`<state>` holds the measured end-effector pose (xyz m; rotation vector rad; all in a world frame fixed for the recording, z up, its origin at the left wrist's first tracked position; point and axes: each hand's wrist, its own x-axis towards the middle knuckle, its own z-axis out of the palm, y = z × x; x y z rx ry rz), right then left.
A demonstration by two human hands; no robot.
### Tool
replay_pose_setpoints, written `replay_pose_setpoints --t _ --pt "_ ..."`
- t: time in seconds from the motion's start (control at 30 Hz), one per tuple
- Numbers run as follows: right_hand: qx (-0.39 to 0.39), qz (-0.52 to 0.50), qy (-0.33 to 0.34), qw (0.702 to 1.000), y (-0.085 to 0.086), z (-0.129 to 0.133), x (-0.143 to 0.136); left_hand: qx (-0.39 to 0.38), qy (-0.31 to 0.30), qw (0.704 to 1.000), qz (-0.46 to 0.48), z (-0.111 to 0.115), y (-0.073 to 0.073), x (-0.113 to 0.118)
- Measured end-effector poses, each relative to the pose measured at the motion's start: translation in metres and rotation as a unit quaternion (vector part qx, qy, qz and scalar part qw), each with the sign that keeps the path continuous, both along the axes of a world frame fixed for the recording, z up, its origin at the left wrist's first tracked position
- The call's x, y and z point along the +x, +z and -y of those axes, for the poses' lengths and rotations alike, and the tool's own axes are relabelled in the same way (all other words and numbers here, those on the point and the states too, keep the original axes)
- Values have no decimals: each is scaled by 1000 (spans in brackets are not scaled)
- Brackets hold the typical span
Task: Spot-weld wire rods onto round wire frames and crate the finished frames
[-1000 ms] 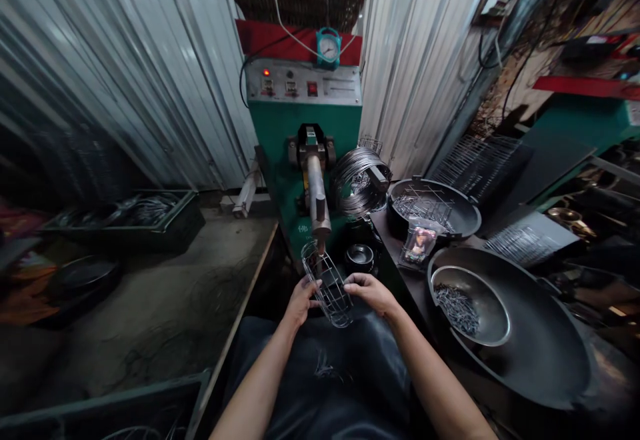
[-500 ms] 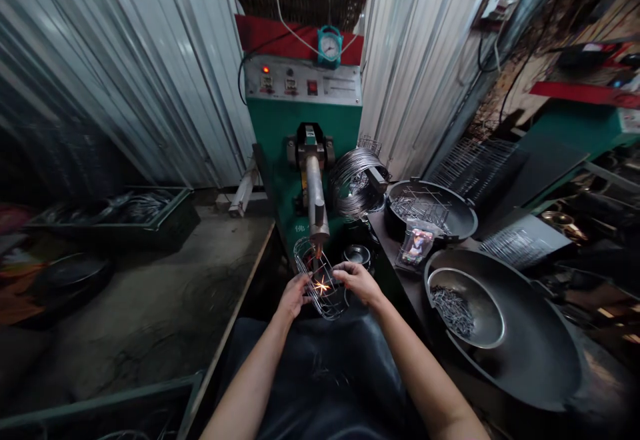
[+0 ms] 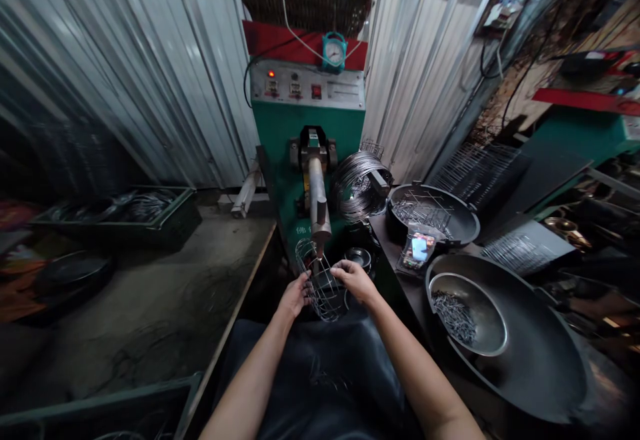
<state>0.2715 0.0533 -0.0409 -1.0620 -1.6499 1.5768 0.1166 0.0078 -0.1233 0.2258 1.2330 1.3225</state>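
Note:
My left hand (image 3: 295,295) is closed on the left side of a wire basket (image 3: 327,303), an open frame of thin bent metal rods. At the basket's upper right, my right hand (image 3: 356,279) pinches a thin wire; whether this belongs to the basket or is a separate piece I cannot make out. The basket sits tilted beneath the electrode arm (image 3: 317,190) of a green spot-welding machine (image 3: 270,120). The electrode tip reaches down inside the frame, between my two hands. The lower electrode is mostly hidden by the wires.
To the right, a large black pan (image 3: 537,340) holds a metal bowl (image 3: 493,307) of short metal pins. Behind it are a smaller pan (image 3: 467,223) with wire grids and a bagged phone (image 3: 419,250). A wire coil (image 3: 360,187) hangs beside the machine. A green crate (image 3: 170,220) stands left.
Bright sparks at the weld point inside the basket have gone out. Both hands keep almost the same place on the work. The phone screen has changed, and the view has shifted slightly.

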Motion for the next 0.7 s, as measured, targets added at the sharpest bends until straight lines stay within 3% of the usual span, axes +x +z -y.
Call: replay_pose_setpoints --t 0.23,0.57,0.7 --pt "8 5 -11 1000 -1 5 6 21 31 999 28 2 -6 -1" --pt "7 -4 -21 1000 1 3 -2 -6 17 999 28 2 -5 0" --pt "-23 -11 -19 999 -1 16 10 -11 13 999 31 5 -2 0"
